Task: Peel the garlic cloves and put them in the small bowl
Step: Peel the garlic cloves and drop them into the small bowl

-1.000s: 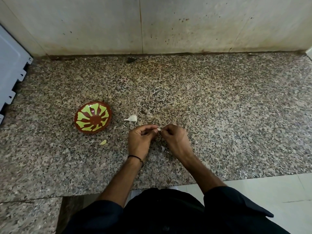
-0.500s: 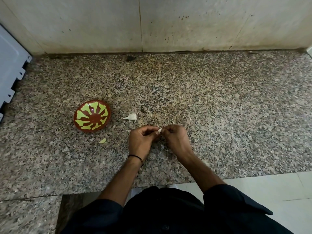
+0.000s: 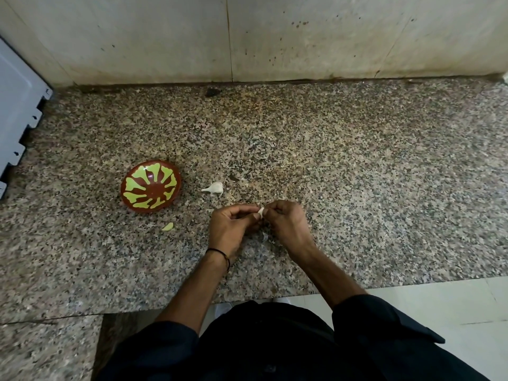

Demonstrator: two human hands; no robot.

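Note:
A white garlic clove (image 3: 260,212) is pinched between the fingertips of my left hand (image 3: 232,226) and my right hand (image 3: 286,225), just above the granite counter. Most of the clove is hidden by the fingers. The small bowl (image 3: 150,187), brown with a green pattern, stands to the left of both hands with nothing visible inside. A piece of garlic with white skin (image 3: 215,187) lies on the counter between the bowl and my hands. A pale peeled clove (image 3: 167,226) lies below the bowl.
The speckled granite counter (image 3: 357,188) runs back to a stained wall (image 3: 247,37). A white appliance (image 3: 16,111) stands at the far left edge. A scrap of white peel (image 3: 264,237) lies under my hands. The counter's front edge (image 3: 412,281) borders a white tiled floor.
Both hands stay together on the clove, with only small finger movements. The view has shifted slightly; nothing else on the counter has moved.

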